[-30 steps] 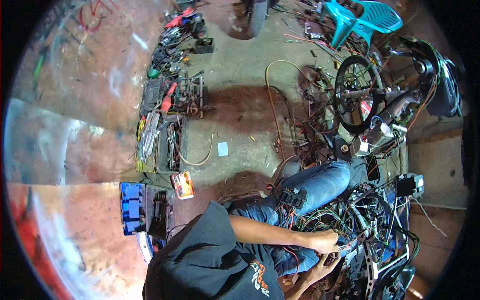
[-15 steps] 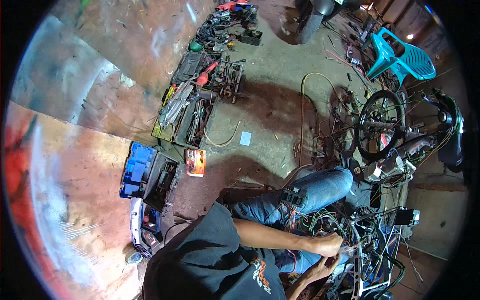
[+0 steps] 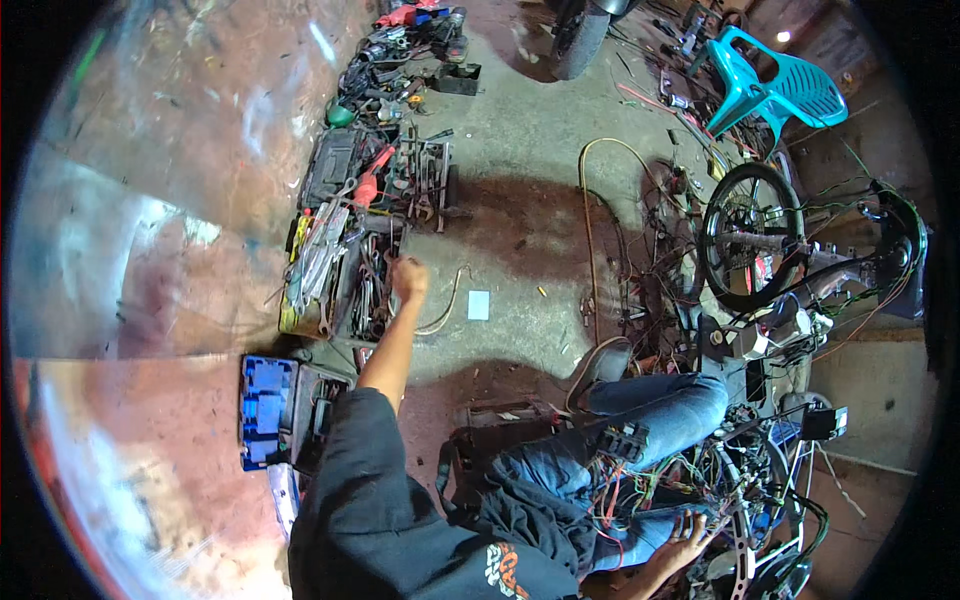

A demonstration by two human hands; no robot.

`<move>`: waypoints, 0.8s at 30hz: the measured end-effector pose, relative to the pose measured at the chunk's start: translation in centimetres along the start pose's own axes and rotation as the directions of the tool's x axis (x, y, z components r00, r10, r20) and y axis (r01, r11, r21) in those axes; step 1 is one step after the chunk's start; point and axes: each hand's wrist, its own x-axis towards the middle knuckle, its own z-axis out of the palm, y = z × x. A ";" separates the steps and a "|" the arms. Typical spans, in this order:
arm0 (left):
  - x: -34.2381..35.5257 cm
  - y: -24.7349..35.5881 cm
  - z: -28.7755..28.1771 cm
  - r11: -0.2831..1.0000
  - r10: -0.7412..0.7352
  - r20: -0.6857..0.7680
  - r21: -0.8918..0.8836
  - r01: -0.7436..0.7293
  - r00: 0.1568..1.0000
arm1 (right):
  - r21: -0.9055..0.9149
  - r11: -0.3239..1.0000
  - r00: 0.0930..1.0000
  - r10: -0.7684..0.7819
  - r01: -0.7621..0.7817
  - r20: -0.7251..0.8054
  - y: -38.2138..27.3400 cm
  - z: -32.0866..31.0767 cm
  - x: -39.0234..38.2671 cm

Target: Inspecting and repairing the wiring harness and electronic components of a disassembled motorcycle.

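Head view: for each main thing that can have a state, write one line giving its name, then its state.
Toolbox: open, filled with tools
Left hand: at the toolbox, grip unclear
Wires: loose, tangled
Right hand: by the wires, fingers bent, hold unclear
Blue and dark case: open
Pale blue square: flat on the floor
Hose: curved

Looks like shiny metal in wrenches (image 3: 371, 285) at the rough floor's (image 3: 500, 130) left edge, smooth plastic in the chair (image 3: 805, 95).
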 end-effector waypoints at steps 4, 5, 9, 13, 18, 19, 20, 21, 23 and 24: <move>3.0 -6.7 1.7 0.966 -0.093 0.360 0.258 -0.004 0.928 | 0.008 1.000 0.999 0.021 -0.021 -0.044 -0.2 -3.1 1.6; 4.5 -8.7 2.7 0.963 -0.090 0.348 0.270 -0.008 0.933 | 0.013 0.999 0.998 0.044 -0.043 -0.048 0.0 -3.1 1.9; 7.4 -15.1 2.9 0.895 -0.130 0.458 0.436 -0.095 0.880 | -0.013 0.995 0.995 0.096 -0.095 0.025 0.3 -4.0 2.4; 6.5 -13.3 6.6 0.907 -0.136 0.488 0.411 -0.089 0.862 | -0.002 0.999 0.998 0.049 -0.049 0.037 0.5 -7.3 1.8; 7.6 -14.7 6.4 0.892 -0.155 0.607 0.424 -0.153 0.779 | -0.109 0.991 0.996 0.068 -0.075 -0.065 -0.6 -5.2 -0.9; 8.6 -15.9 5.7 0.718 -0.022 0.661 0.532 -0.448 0.750 | 0.084 0.984 0.987 0.161 -0.160 -0.008 -1.1 -2.6 -0.7; 12.9 -18.0 2.3 0.465 0.058 0.672 0.637 -0.615 0.739 | -0.160 0.987 0.998 -0.012 0.022 0.067 0.9 -1.0 -0.5; 12.9 -19.1 2.1 0.723 0.045 0.564 0.551 -0.417 0.824 | 0.051 0.988 0.988 0.148 -0.146 -0.032 -1.9 2.6 -1.8; 15.0 -17.8 2.0 0.685 0.180 0.566 0.514 -0.516 0.804 | 0.181 0.978 0.993 0.089 -0.101 0.075 -1.4 1.7 -1.9; 10.8 -17.1 3.8 0.796 0.145 0.458 0.472 -0.378 0.877 | 0.146 0.987 0.997 0.060 -0.068 0.054 -2.3 1.4 -2.4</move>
